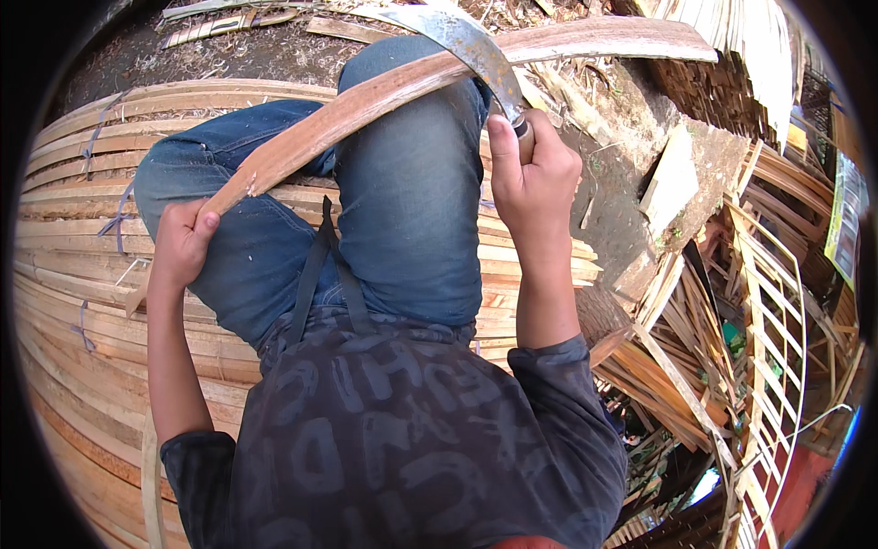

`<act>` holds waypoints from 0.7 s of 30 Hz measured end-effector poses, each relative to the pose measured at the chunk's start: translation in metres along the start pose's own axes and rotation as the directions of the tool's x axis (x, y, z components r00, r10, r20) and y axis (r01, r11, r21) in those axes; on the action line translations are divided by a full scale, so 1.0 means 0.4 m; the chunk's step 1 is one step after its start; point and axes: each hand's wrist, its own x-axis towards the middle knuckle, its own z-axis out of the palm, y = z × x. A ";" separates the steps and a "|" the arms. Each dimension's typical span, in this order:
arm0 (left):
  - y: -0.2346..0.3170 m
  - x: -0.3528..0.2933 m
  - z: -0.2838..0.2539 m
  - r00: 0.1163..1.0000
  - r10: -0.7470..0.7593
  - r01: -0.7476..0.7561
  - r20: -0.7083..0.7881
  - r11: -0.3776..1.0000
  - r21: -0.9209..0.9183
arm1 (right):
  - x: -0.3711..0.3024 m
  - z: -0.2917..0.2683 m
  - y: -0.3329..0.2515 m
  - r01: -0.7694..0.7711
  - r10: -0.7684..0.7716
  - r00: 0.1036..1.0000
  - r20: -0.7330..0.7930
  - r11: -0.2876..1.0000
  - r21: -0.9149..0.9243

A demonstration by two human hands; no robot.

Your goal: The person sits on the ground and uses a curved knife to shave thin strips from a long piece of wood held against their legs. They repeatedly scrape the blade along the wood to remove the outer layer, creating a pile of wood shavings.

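Observation:
My left hand (pixel 183 243) is closed around the narrow near end of a long wooden strip (pixel 366 108). The strip slants up over my raised knee and reaches to the far right, its face reddish brown and rough. In my right hand (pixel 540 174) is the handle of a sickle (pixel 476 53), with the thumb pointing up along it. The broad, curved blade, dark with rust-like stains, crosses over the strip just beyond my knee; whether its edge bites into the wood I cannot tell.
I sit on bundled wooden slats (pixel 73 247), tied with thin purple string. A knife-like blade in a wooden sheath (pixel 215 29) lies on the shaving-strewn ground at the far left. Right of me are a stone block (pixel 700 174), piled split strips (pixel 681 352) and a slatted lattice (pixel 773 357).

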 end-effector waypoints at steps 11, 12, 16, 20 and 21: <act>0.014 -0.008 0.004 0.999 -0.019 0.021 -0.043 0.999 0.034 | -0.013 -0.016 0.025 0.094 -0.104 0.994 -0.027 0.959 -0.266; 0.016 -0.003 0.001 0.999 -0.026 0.027 -0.032 0.999 0.038 | -0.001 -0.028 0.041 0.108 -0.138 0.988 -0.065 0.936 -0.335; 0.020 0.007 0.006 0.999 -0.022 0.022 -0.035 0.999 0.024 | 0.032 -0.077 0.142 -0.044 -0.074 0.964 -0.257 0.904 -0.425; 0.018 0.010 0.006 0.999 -0.026 0.027 -0.034 0.999 0.039 | 0.034 -0.094 0.169 -0.067 -0.069 0.955 -0.288 0.897 -0.437; 0.018 0.010 0.005 0.999 -0.034 0.035 -0.028 0.999 0.038 | 0.032 -0.095 0.163 -0.080 -0.044 0.960 -0.275 0.902 -0.423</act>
